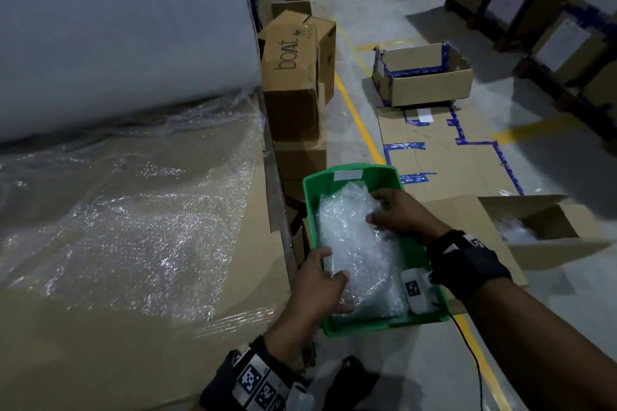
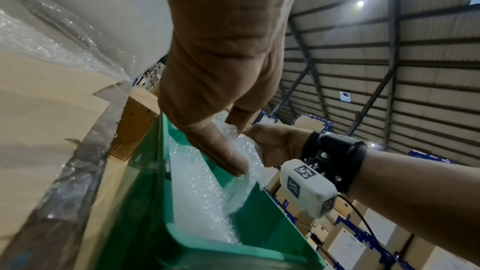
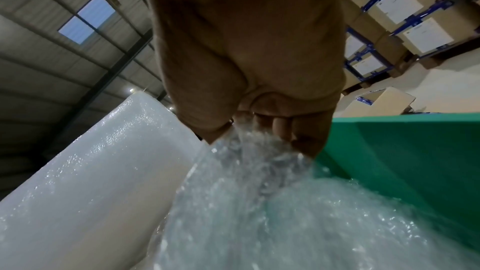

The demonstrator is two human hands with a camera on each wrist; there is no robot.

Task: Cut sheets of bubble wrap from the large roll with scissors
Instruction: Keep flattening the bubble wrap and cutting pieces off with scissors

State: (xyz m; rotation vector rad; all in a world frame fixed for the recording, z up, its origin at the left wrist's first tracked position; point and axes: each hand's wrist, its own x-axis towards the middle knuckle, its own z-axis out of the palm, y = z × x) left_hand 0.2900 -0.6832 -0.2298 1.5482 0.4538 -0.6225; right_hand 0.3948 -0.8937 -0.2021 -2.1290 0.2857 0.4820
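Bubble wrap, cut sheet [image 1: 357, 243]: lying folded in the green bin [image 1: 397, 173] on the floor beside the counter [image 1: 140, 337], where the large roll [image 1: 117, 27] rests with its loose end spread out. We note the left hand [image 1: 320, 290] pinching the sheet's near edge, thumb over it, and the right hand [image 1: 400, 213] with curled fingers gripping the far end. We judge both grips serve to tuck it flat inside; no scissors visible.

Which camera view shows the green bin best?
The head view: the whole green bin shows, rim and walls, with bubble wrap inside. The left wrist view shows the bin's inner walls close up; the right wrist view shows only one wall.
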